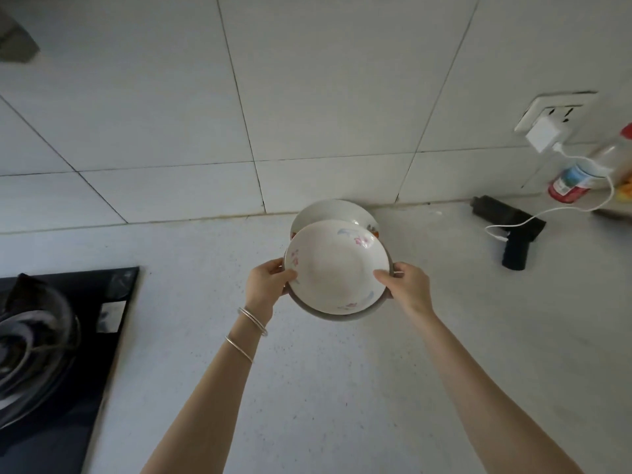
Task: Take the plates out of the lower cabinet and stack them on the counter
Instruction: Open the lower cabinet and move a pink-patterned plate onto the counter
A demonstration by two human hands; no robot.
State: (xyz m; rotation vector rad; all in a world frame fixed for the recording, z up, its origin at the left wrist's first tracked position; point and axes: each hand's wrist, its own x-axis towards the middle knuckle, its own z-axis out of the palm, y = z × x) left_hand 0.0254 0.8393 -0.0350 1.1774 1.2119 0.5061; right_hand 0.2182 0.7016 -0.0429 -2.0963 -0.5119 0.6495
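A white plate with pink and blue flower prints [337,266] rests on top of a grey-rimmed plate [342,316], and both are held above the counter. My left hand [268,287] grips their left rim and my right hand [408,285] grips their right rim. Behind them, close to the wall, another white plate with an orange mark on its rim [333,212] sits on the pale counter [342,388]. The held plates hide its near half. The lower cabinet is out of view.
A black gas stove [51,343] fills the left edge of the counter. At the right lie a black handheld device [509,230] with a white cable [554,210] to a wall charger [543,133], and a jar [573,181] and bottles by the wall.
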